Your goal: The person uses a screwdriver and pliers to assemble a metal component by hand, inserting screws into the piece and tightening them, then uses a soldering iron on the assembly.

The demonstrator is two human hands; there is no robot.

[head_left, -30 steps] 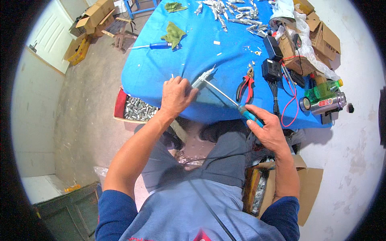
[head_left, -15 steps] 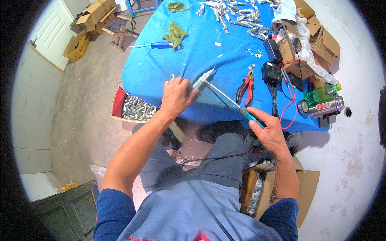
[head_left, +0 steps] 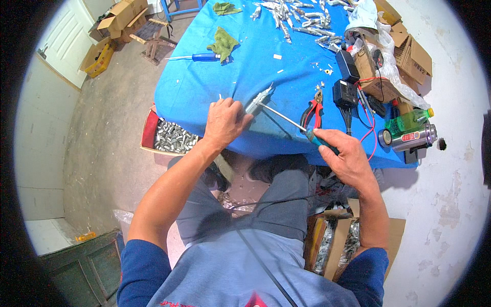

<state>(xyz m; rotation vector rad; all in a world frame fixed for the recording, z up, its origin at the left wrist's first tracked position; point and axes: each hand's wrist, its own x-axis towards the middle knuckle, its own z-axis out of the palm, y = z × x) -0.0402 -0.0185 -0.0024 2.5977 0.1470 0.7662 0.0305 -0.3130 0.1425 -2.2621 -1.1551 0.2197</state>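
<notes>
My left hand (head_left: 224, 122) is closed at the near part of the blue-covered table, its fingers wrapped round the near end of a slim grey-white device (head_left: 252, 106). A pointed tip of the device sticks out away from me; my fingers hide its other end. In my right hand (head_left: 349, 156) is a screwdriver (head_left: 283, 116) with a teal handle and a long metal shaft. The shaft slants to the left, and its tip meets the side of the device. Pliers (head_left: 313, 112) with red and black handles lie just beyond the screwdriver's handle.
Many similar grey-white pieces (head_left: 312, 23) are heaped at the far side. A blue-handled screwdriver (head_left: 203, 57) lies by a green cloth (head_left: 223, 43). Black adapters (head_left: 346, 93), a green bottle (head_left: 407, 122) and a steel flask (head_left: 415, 138) stand right. A box of small metal parts (head_left: 175, 137) sits lower left.
My right hand has shifted a little to the right and away from me, turning over the screwdriver's handle. The shaft lies flatter, its tip still at the device. My left hand has stayed put.
</notes>
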